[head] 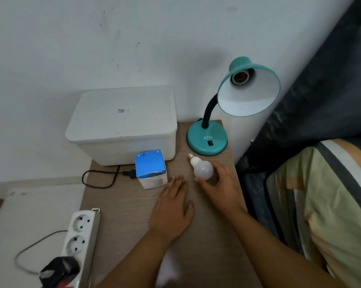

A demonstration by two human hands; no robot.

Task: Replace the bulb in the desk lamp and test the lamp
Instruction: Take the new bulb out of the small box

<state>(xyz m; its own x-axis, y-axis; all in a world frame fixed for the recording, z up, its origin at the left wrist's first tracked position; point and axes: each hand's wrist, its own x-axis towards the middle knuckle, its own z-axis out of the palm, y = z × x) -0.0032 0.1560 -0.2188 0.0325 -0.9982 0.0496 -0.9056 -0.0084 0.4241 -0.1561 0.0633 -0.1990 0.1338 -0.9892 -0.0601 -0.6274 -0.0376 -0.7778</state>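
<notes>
A teal desk lamp [206, 140] stands at the back right of the wooden table [123, 208]. Its shade [249, 94] tilts toward me and the socket [238, 77] inside holds no bulb. A white bulb [202, 168] lies on the table in front of the lamp base, its screw cap pointing toward the base. My right hand [219, 183] curls around the bulb's round end, fingers on it. My left hand [172, 206] rests flat on the table, palm down, just right of a blue and white bulb box [151, 168].
A white lidded plastic bin [123, 123] sits at the back left. A black plug and cord [104, 177] lie beside the box. A white power strip [82, 235] with a black plug in it lies at the front left. A bed with striped bedding [331, 204] borders the right.
</notes>
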